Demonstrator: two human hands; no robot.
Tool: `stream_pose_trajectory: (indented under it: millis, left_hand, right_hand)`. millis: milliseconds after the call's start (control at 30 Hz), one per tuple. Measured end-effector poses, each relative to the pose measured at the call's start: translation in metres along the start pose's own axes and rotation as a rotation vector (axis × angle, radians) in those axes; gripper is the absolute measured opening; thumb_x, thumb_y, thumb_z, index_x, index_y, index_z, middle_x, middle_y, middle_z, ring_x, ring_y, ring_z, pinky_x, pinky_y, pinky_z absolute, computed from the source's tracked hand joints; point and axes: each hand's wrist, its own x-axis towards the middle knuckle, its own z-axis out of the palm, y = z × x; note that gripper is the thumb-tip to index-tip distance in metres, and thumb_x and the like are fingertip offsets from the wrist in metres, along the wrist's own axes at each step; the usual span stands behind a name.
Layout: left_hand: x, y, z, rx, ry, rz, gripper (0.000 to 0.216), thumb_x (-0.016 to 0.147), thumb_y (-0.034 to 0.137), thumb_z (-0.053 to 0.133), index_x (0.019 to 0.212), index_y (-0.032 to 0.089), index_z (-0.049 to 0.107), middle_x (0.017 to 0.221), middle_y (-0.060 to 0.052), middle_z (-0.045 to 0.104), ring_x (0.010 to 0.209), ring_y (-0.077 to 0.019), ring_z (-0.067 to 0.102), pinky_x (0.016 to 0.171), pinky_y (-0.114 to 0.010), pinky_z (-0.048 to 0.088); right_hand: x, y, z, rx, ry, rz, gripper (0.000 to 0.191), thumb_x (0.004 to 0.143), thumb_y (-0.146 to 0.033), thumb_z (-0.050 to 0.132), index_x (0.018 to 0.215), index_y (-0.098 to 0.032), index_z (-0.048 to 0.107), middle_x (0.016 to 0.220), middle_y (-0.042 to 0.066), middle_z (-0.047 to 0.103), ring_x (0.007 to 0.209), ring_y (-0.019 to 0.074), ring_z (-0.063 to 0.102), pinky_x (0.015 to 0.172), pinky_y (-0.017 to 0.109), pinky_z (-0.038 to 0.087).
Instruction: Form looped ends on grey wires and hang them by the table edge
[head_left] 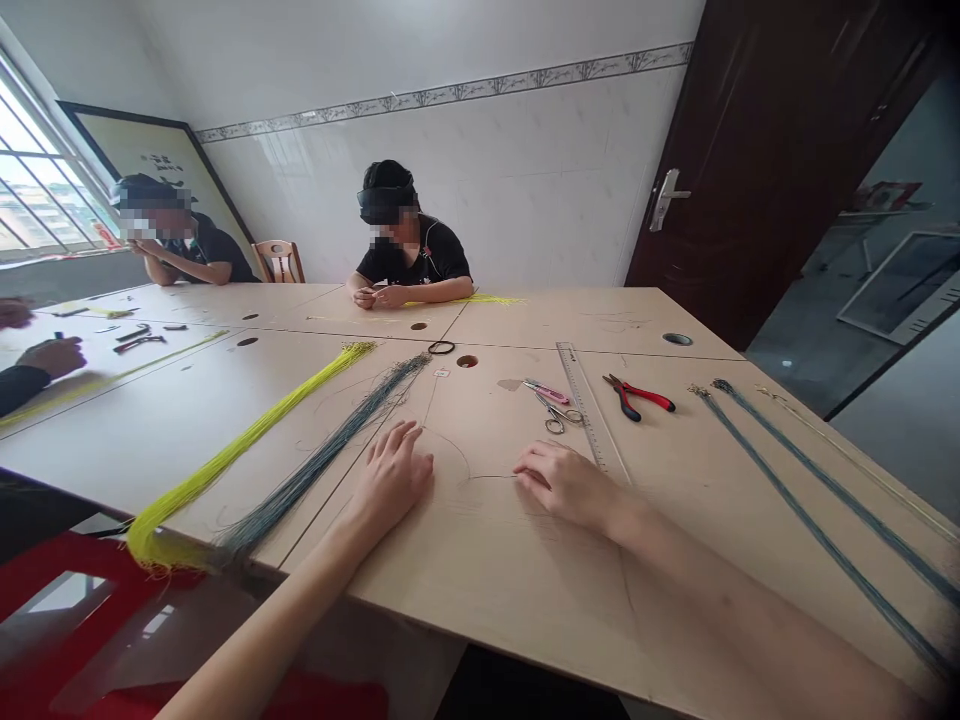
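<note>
A thin thread (491, 477) bowed rightward from beside the left hand (394, 475) to the right hand (561, 484). Whether either pinched it, I couldn't tell.

Dark brown door (757, 130) far beyond the grip to the right, wooden chair (279, 262) and framed picture (139, 135) beyond it leftward.

Thread (489, 477) end hidden at the right hand (559, 482), blue-grey strands (825, 479) cut off at right, white tag (442, 373) too small to read
</note>
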Motion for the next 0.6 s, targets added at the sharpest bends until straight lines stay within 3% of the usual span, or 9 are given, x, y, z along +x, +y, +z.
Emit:
stream_pose_trajectory:
  millis: [167,333,600]
  left_hand:
    - [0.003,-0.009,0.008,0.091,-0.027,-0.156,0.041,0.088,0.035,0.051,0.122,0.012,0.048,0.134,-0.014,0.044,0.128,-0.0291,0.036,0.103,-0.052,0.03]
    - [0.001,-0.008,0.008,0.123,-0.063,-0.185,0.041,0.089,0.037,0.048,0.123,0.014,0.049,0.134,-0.013,0.046,0.126,-0.0272,0.04,0.103,-0.051,0.031]
    - [0.0,-0.009,0.007,0.106,-0.061,-0.167,0.04,0.089,0.035,0.049,0.123,0.014,0.049,0.132,-0.012,0.047,0.124,-0.0267,0.041,0.102,-0.05,0.032]
  right_hand:
    - [0.07,-0.019,0.027,-0.014,-0.004,-0.048,0.017,0.09,-0.026,0.051,0.098,-0.014,0.06,0.101,0.005,0.062,0.095,0.0175,0.059,0.085,0.039,0.048]
    - [0.13,-0.031,0.052,-0.038,0.029,0.041,0.022,0.09,-0.029,0.051,0.103,-0.014,0.059,0.108,0.007,0.06,0.099,0.0191,0.058,0.086,0.041,0.047]
    - [0.162,-0.037,0.072,-0.075,0.024,0.155,0.022,0.09,-0.03,0.051,0.103,-0.015,0.059,0.107,0.007,0.06,0.095,0.0178,0.059,0.083,0.039,0.049]
